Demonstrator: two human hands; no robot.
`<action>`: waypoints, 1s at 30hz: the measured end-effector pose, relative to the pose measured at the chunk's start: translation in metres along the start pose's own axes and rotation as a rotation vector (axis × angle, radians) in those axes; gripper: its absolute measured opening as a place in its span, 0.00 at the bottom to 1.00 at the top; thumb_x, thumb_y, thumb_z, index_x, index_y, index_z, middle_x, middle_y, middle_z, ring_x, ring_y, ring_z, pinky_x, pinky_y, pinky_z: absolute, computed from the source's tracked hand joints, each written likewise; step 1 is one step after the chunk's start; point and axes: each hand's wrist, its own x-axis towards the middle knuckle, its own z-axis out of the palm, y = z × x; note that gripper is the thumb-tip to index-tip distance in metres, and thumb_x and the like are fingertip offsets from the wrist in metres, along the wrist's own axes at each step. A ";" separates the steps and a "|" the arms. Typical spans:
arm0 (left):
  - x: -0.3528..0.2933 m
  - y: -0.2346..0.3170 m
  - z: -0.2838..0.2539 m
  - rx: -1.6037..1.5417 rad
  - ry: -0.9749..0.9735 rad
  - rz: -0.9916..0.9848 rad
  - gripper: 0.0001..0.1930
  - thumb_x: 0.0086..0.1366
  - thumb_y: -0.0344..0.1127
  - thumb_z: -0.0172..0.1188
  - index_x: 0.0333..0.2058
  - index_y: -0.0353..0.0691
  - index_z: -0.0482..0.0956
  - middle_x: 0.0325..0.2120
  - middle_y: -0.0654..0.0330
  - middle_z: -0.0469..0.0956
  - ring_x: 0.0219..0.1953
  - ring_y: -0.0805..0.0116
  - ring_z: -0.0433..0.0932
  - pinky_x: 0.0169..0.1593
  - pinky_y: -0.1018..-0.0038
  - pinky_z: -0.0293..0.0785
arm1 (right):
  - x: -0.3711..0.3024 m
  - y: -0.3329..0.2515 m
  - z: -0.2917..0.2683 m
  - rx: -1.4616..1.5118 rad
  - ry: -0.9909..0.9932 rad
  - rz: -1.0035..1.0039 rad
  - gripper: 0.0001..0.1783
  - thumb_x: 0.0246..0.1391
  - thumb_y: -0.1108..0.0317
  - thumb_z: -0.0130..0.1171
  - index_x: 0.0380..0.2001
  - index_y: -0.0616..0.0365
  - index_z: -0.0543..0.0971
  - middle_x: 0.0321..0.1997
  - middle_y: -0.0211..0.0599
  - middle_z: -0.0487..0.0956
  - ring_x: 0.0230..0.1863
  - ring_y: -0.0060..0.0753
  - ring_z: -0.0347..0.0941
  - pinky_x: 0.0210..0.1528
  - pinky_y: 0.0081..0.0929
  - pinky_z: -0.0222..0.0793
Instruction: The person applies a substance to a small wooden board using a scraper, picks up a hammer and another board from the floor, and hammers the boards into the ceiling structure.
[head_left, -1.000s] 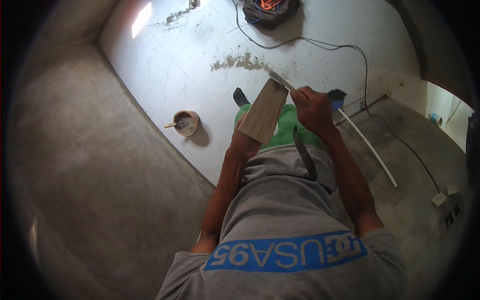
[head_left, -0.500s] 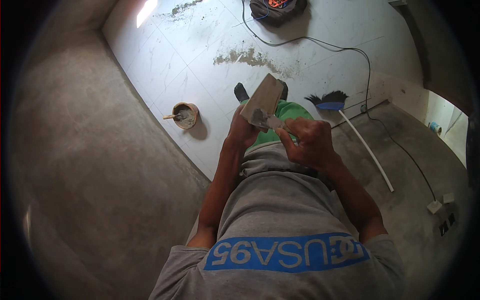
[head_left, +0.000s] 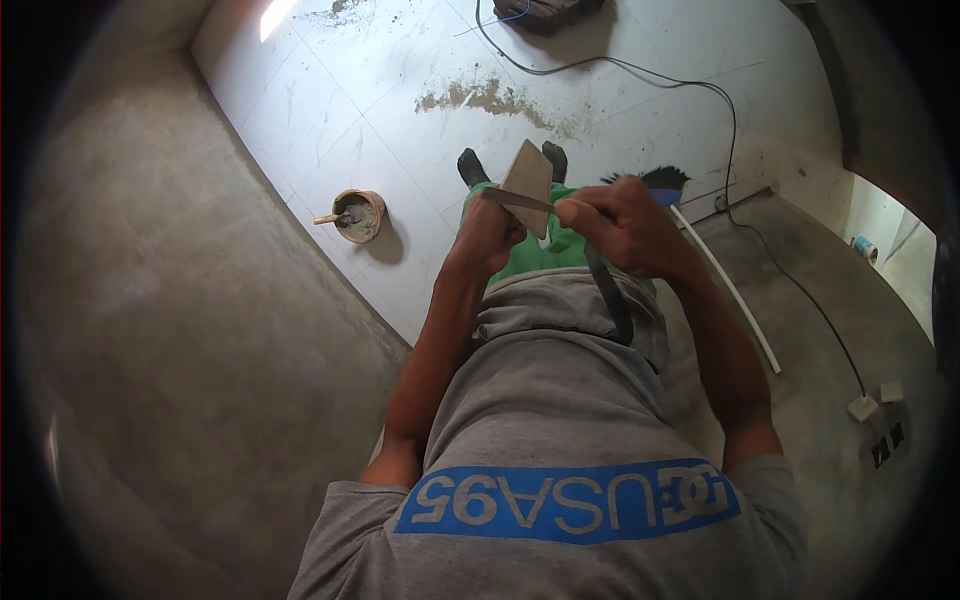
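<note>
My left hand (head_left: 487,238) is closed round the near-left side of a flat tan plate (head_left: 530,178), possibly a trowel or float, which is held tilted in front of my green shorts (head_left: 530,258). My fingers hide its handle, if it has one. My right hand (head_left: 632,235) pinches a scraper with a narrow dark blade (head_left: 522,201), seen nearly edge-on. That blade lies across the near part of the plate and reaches toward my left hand. Left of my feet, a bucket (head_left: 376,222) stands on the floor with grey paste and a wooden-handled tool (head_left: 327,218) in it.
White tiles (head_left: 300,120) carry a patch of dried mortar (head_left: 490,98). A black cable (head_left: 655,75) crosses them and runs down the right side. To my right lie a blue broom head (head_left: 665,190) and its white pole (head_left: 730,295). A grey wall (head_left: 200,300) rises at left.
The plate has turned and tilted, and the grey paste seen on it before is out of sight. The scraper now lies across it nearly edge-on. My right hand has risen slightly.
</note>
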 end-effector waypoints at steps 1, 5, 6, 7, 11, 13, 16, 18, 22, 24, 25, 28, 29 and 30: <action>0.000 -0.002 0.002 0.090 0.042 0.000 0.09 0.71 0.35 0.53 0.36 0.38 0.80 0.25 0.66 0.73 0.23 0.80 0.67 0.22 0.77 0.57 | 0.003 0.003 0.003 -0.050 0.000 -0.044 0.24 0.68 0.58 0.59 0.22 0.68 0.78 0.12 0.35 0.66 0.18 0.22 0.57 0.23 0.34 0.56; -0.002 -0.003 0.005 0.298 0.064 0.107 0.10 0.69 0.35 0.54 0.29 0.39 0.79 0.23 0.66 0.70 0.22 0.80 0.64 0.22 0.74 0.54 | -0.008 0.012 -0.009 -0.252 -0.067 -0.059 0.27 0.70 0.58 0.59 0.19 0.67 0.76 0.12 0.37 0.62 0.17 0.25 0.53 0.23 0.36 0.55; -0.002 -0.007 0.003 0.255 0.073 0.085 0.10 0.68 0.35 0.54 0.28 0.39 0.78 0.22 0.66 0.70 0.21 0.80 0.64 0.22 0.74 0.54 | -0.006 0.005 -0.009 -0.250 -0.071 -0.059 0.27 0.70 0.58 0.59 0.19 0.67 0.76 0.12 0.37 0.62 0.17 0.25 0.53 0.23 0.36 0.55; -0.004 -0.012 0.002 0.206 0.080 0.053 0.11 0.68 0.35 0.55 0.26 0.39 0.78 0.21 0.66 0.69 0.21 0.79 0.64 0.22 0.73 0.54 | -0.004 -0.005 -0.009 -0.173 -0.055 -0.031 0.27 0.70 0.58 0.59 0.19 0.67 0.75 0.12 0.39 0.62 0.17 0.26 0.53 0.23 0.37 0.54; -0.007 -0.005 0.002 0.136 0.078 0.060 0.11 0.69 0.34 0.55 0.26 0.39 0.77 0.22 0.66 0.70 0.21 0.79 0.63 0.23 0.72 0.56 | -0.007 0.007 -0.003 -0.183 -0.038 -0.026 0.27 0.70 0.59 0.59 0.17 0.66 0.74 0.11 0.40 0.61 0.16 0.26 0.53 0.22 0.37 0.54; -0.011 -0.004 0.007 0.172 0.166 -0.013 0.12 0.69 0.35 0.54 0.27 0.38 0.78 0.22 0.65 0.70 0.21 0.78 0.64 0.23 0.71 0.58 | -0.009 -0.002 -0.006 -0.192 -0.041 -0.064 0.26 0.69 0.60 0.59 0.18 0.66 0.75 0.11 0.40 0.62 0.16 0.26 0.53 0.23 0.37 0.55; -0.011 0.002 0.009 0.122 0.164 -0.002 0.12 0.71 0.36 0.54 0.29 0.36 0.80 0.23 0.64 0.72 0.22 0.78 0.66 0.24 0.72 0.60 | -0.005 -0.002 -0.004 -0.199 -0.024 -0.101 0.25 0.68 0.61 0.60 0.18 0.65 0.76 0.11 0.42 0.63 0.15 0.27 0.55 0.23 0.37 0.56; -0.014 0.004 0.011 0.206 0.148 0.005 0.13 0.71 0.37 0.55 0.30 0.36 0.80 0.24 0.64 0.73 0.23 0.78 0.67 0.25 0.71 0.62 | -0.005 0.000 -0.007 -0.205 -0.012 -0.116 0.24 0.68 0.61 0.60 0.19 0.65 0.77 0.11 0.43 0.64 0.15 0.28 0.56 0.23 0.36 0.57; -0.003 0.003 0.003 0.351 0.056 0.093 0.14 0.72 0.39 0.56 0.31 0.34 0.81 0.25 0.62 0.74 0.23 0.75 0.70 0.26 0.71 0.66 | -0.008 -0.012 -0.016 -0.225 -0.053 -0.105 0.22 0.67 0.61 0.61 0.22 0.66 0.81 0.12 0.45 0.66 0.15 0.29 0.58 0.24 0.35 0.58; -0.018 0.001 0.010 0.260 0.060 0.038 0.15 0.73 0.39 0.56 0.33 0.33 0.82 0.26 0.62 0.74 0.24 0.74 0.71 0.26 0.72 0.68 | -0.006 -0.011 -0.019 -0.157 0.002 -0.125 0.21 0.67 0.60 0.61 0.23 0.65 0.82 0.12 0.44 0.66 0.15 0.29 0.57 0.24 0.34 0.58; -0.020 0.008 0.017 0.151 0.084 -0.013 0.15 0.73 0.39 0.56 0.34 0.32 0.82 0.26 0.61 0.74 0.23 0.74 0.71 0.26 0.72 0.70 | -0.007 -0.001 -0.025 -0.226 -0.063 -0.115 0.21 0.67 0.60 0.62 0.24 0.65 0.82 0.13 0.44 0.67 0.15 0.29 0.57 0.24 0.35 0.58; -0.018 0.008 0.015 0.166 0.162 -0.066 0.14 0.73 0.39 0.56 0.36 0.34 0.84 0.26 0.62 0.74 0.23 0.75 0.71 0.26 0.74 0.70 | -0.004 -0.012 -0.031 -0.232 -0.097 -0.109 0.21 0.67 0.59 0.62 0.24 0.65 0.82 0.13 0.43 0.67 0.15 0.29 0.57 0.24 0.35 0.58; -0.026 0.001 0.011 0.164 0.168 -0.087 0.14 0.73 0.39 0.56 0.36 0.34 0.84 0.26 0.62 0.74 0.23 0.75 0.71 0.26 0.74 0.70 | -0.008 -0.015 -0.027 -0.165 -0.061 -0.095 0.20 0.67 0.59 0.62 0.25 0.65 0.82 0.13 0.42 0.67 0.15 0.28 0.57 0.23 0.35 0.58; -0.028 0.007 0.016 0.183 0.110 -0.044 0.15 0.74 0.40 0.56 0.36 0.33 0.84 0.25 0.62 0.74 0.23 0.75 0.71 0.26 0.74 0.70 | -0.005 -0.007 -0.024 -0.171 -0.075 -0.113 0.20 0.66 0.59 0.63 0.26 0.66 0.84 0.13 0.40 0.67 0.16 0.26 0.58 0.23 0.34 0.57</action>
